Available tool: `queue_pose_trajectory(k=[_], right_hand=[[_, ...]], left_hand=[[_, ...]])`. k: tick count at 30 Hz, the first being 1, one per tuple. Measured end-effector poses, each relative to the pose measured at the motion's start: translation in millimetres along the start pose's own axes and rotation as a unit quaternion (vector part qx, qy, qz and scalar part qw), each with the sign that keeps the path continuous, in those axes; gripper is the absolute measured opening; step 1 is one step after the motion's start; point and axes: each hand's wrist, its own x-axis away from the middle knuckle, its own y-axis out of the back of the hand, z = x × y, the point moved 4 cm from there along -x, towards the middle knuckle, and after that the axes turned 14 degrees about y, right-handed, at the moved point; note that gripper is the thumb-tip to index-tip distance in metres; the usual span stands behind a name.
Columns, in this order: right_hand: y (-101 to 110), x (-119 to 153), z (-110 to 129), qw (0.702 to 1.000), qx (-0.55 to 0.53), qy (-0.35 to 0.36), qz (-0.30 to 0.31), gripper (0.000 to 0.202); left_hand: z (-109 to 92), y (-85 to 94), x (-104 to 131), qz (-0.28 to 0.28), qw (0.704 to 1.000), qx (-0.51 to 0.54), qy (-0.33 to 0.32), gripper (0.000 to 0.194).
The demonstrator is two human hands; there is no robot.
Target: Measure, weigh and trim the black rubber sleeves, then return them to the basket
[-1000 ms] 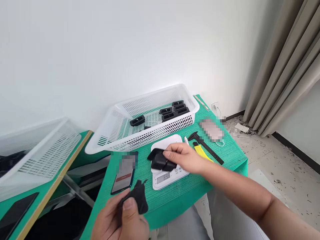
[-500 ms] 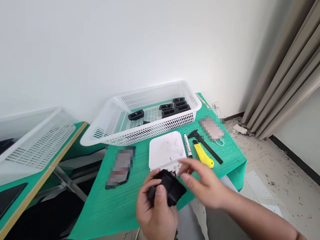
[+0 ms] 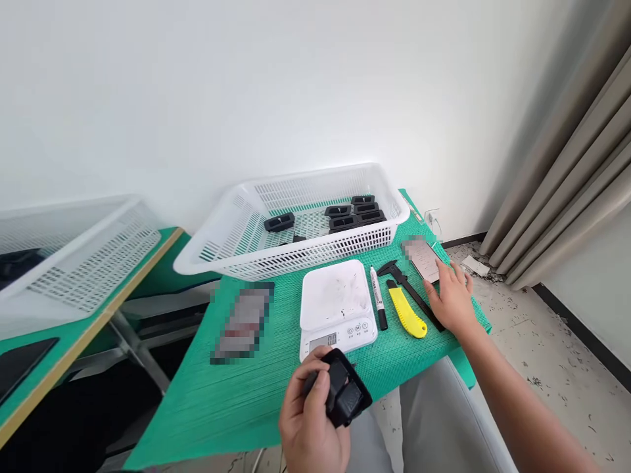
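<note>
My left hand (image 3: 308,414) grips a black plastic part (image 3: 348,391) at the table's near edge, just in front of the scale. The part has a flanged rim and a hollow, boxy inside. On the right, my right hand (image 3: 451,299) is spread, its fingertips at the near right edge of a phone (image 3: 424,263) lying flat with a pale screen. Whether the fingers press on it I cannot tell. The white digital scale (image 3: 335,299) has nothing on its plate except dark specks, and its display is partly hidden by my left fingers.
A white marker (image 3: 378,299), a yellow utility knife (image 3: 407,312) and a black caliper (image 3: 411,292) lie right of the scale. Behind stands a white basket (image 3: 305,253) with several black parts. Another phone-like device (image 3: 244,322), blurred, lies left. A second basket (image 3: 98,263) stands far left.
My right hand has left the black part and moved right to the phone. My left hand still holds the part, now turned and slightly lower, and the scale's display shows.
</note>
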Motion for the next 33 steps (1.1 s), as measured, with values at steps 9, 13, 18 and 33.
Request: queue_pose_trajectory(k=[9, 13, 18, 33], right_hand=[[2.0, 2.1, -3.0, 0.996, -0.058, 0.061, -0.041, 0.064], [-0.2, -0.4, 5.9, 0.991, -0.051, 0.126, 0.009, 0.066], [-1.4, -1.6, -6.3, 0.998, -0.046, -0.008, -0.043, 0.061], [-0.5, -7.2, -10.0, 0.996, -0.084, 0.020, -0.039, 0.061]], left_hand=[[-4.9, -0.7, 12.6, 0.027, 0.999, 0.021, 0.012, 0.037], [-5.7, 1.0, 22.0, 0.051, 0.998, -0.017, -0.012, 0.038], [-6.4, 12.2, 32.4, 0.037, 0.999, -0.011, -0.024, 0.042], [3.8, 37.6, 64.3, -0.024, 1.000, 0.007, -0.016, 0.043]])
